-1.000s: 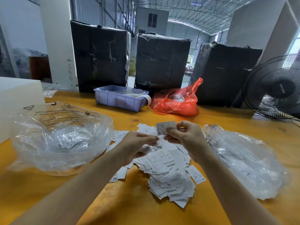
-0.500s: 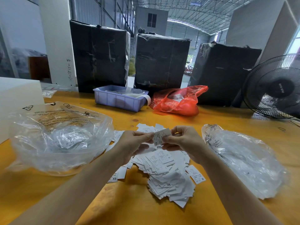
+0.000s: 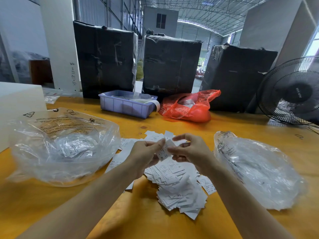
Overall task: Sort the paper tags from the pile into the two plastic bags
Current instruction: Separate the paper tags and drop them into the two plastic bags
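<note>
A pile of white paper tags point(image 3: 176, 187) lies on the yellow table point(image 3: 138, 218) in front of me. Just above it, my left hand point(image 3: 146, 156) pinches one paper tag point(image 3: 164, 150) marked XL at its upper edge. My right hand point(image 3: 191, 150) is close beside that tag; its thumb is at the tag's right edge and its blurred index finger is lifted off. An open clear plastic bag point(image 3: 65, 147) with several tags inside sits to the left. A second clear plastic bag point(image 3: 255, 169) lies to the right.
A blue plastic bin point(image 3: 127, 105) and a red plastic bag point(image 3: 188, 107) sit at the back of the table before three black-wrapped boxes point(image 3: 170, 64). A black fan point(image 3: 293, 94) stands at the far right, a white box point(image 3: 19, 100) at the far left.
The tag that my right hand held up has come down between both hands. My left hand has taken hold of it, and my right index finger has lifted away.
</note>
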Available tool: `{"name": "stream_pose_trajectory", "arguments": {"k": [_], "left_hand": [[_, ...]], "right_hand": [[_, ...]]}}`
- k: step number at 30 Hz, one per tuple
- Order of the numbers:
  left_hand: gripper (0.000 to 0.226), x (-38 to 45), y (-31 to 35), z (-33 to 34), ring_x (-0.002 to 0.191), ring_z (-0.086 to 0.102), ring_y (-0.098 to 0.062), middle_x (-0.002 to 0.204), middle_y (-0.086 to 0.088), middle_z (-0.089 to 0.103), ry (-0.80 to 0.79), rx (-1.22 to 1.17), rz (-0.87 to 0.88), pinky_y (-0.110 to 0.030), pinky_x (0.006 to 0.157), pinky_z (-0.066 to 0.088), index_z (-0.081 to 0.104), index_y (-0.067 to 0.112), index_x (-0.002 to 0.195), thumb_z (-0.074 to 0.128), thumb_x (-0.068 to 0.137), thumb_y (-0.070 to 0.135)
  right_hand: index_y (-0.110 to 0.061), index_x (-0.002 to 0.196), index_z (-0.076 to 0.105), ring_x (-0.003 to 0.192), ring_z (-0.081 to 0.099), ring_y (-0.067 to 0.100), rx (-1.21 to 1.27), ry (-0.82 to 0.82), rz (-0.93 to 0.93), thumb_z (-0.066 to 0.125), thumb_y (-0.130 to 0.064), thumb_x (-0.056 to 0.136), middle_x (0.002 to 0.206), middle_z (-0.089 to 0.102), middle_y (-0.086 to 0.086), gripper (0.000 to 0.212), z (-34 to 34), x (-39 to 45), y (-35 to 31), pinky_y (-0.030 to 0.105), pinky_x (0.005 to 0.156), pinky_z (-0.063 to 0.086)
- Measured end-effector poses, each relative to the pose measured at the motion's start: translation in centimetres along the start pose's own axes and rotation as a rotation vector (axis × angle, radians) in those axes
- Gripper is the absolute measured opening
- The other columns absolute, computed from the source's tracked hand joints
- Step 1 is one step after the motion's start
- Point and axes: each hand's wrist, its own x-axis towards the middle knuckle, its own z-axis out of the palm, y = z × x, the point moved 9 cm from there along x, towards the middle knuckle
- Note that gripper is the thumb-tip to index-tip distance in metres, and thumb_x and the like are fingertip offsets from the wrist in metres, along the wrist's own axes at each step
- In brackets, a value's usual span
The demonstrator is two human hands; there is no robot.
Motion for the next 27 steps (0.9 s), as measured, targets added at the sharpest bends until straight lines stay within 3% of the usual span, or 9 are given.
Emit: {"name": "stream_pose_trajectory", "arguments": {"k": [2, 4, 6, 9, 11, 14, 20, 23, 27], "left_hand": [[0.022, -0.1, 0.1, -0.2, 0.053, 0.067, -0.012, 0.060, -0.003, 0.069, 0.036, -0.081, -0.017, -0.018, 0.044, 0.050, 0.064, 0.008, 0.076, 0.067, 0.084, 0.028], [0.023, -0.1, -0.1, -0.5, 0.061, 0.066, -0.015, 0.067, -0.007, 0.068, 0.073, -0.111, -0.027, -0.020, 0.045, 0.051, 0.063, 0.007, 0.080, 0.067, 0.085, 0.029], [0.024, 0.0, -0.4, -0.8, 0.076, 0.062, -0.019, 0.078, -0.010, 0.065, 0.098, -0.110, -0.030, -0.025, 0.056, 0.054, 0.066, 0.009, 0.085, 0.066, 0.084, 0.033], [0.023, -0.1, -0.5, -1.0, 0.080, 0.059, -0.021, 0.080, -0.008, 0.064, 0.113, -0.116, -0.033, -0.027, 0.062, 0.050, 0.071, 0.015, 0.086, 0.065, 0.085, 0.037], [0.022, -0.1, -0.5, -0.9, 0.080, 0.059, -0.020, 0.083, -0.007, 0.064, 0.104, -0.118, -0.040, -0.026, 0.059, 0.046, 0.073, 0.019, 0.086, 0.064, 0.086, 0.038], [0.022, -0.2, -0.5, -0.7, 0.081, 0.056, -0.018, 0.086, -0.006, 0.062, 0.084, -0.091, -0.055, -0.025, 0.057, 0.043, 0.074, 0.024, 0.088, 0.062, 0.086, 0.042], [0.024, -0.2, -1.3, 0.0, 0.076, 0.057, -0.017, 0.079, -0.004, 0.064, -0.017, -0.053, -0.153, -0.026, 0.058, 0.042, 0.070, 0.016, 0.097, 0.062, 0.088, 0.036], [0.026, -0.1, -1.2, 0.2, 0.066, 0.056, -0.015, 0.078, -0.005, 0.068, -0.082, 0.009, -0.165, -0.024, 0.055, 0.042, 0.064, 0.009, 0.101, 0.063, 0.088, 0.032], [0.023, 0.4, -0.2, -0.6, 0.052, 0.056, -0.009, 0.075, -0.006, 0.071, -0.113, 0.186, -0.101, -0.018, 0.049, 0.042, 0.071, 0.005, 0.098, 0.071, 0.083, 0.022]], "right_hand": [[-0.002, 0.108, 0.063, 0.054, 0.063, 0.017, -0.048, 0.087, -0.105, 0.072, -0.003, 0.080, 0.072, 0.067, 0.017, 0.029, -0.5, 0.0, -0.9, 0.022, 0.054, 0.054], [0.001, 0.105, 0.067, 0.056, 0.063, 0.018, -0.128, 0.107, -0.176, 0.066, -0.006, 0.086, 0.074, 0.069, 0.019, 0.021, -0.1, -0.1, -1.6, 0.024, 0.056, 0.056], [-0.002, 0.100, 0.071, 0.058, 0.063, 0.017, -0.228, 0.066, -0.227, 0.064, -0.014, 0.089, 0.072, 0.069, 0.014, 0.018, 1.0, -0.4, -2.0, 0.030, 0.060, 0.054], [-0.007, 0.106, 0.071, 0.063, 0.064, 0.013, -0.332, -0.025, -0.252, 0.065, -0.024, 0.087, 0.075, 0.070, 0.001, 0.026, 2.6, -0.9, -2.3, 0.036, 0.066, 0.055], [-0.007, 0.114, 0.067, 0.067, 0.065, 0.017, -0.310, -0.038, -0.226, 0.070, -0.020, 0.083, 0.083, 0.071, 0.010, 0.034, 2.7, -0.9, -2.1, 0.037, 0.070, 0.056], [-0.003, 0.115, 0.063, 0.064, 0.066, 0.017, -0.186, 0.002, -0.168, 0.072, -0.006, 0.081, 0.083, 0.071, 0.013, 0.035, 1.9, -0.6, -1.4, 0.028, 0.066, 0.056], [-0.003, 0.086, 0.071, 0.054, 0.062, 0.012, 0.003, 0.025, -0.086, 0.067, -0.005, 0.084, 0.063, 0.068, 0.006, 0.005, 0.5, -0.1, -0.7, 0.021, 0.056, 0.051], [-0.006, 0.078, 0.070, 0.051, 0.058, 0.009, 0.011, 0.075, -0.069, 0.067, -0.004, 0.084, 0.060, 0.066, 0.003, 0.007, -0.2, 0.1, -0.5, 0.016, 0.051, 0.048], [-0.010, 0.080, 0.071, 0.048, 0.055, 0.004, -0.021, 0.136, -0.074, 0.074, -0.003, 0.077, 0.061, 0.067, 0.003, 0.008, -1.2, 0.2, -0.4, 0.014, 0.052, 0.045]]}}
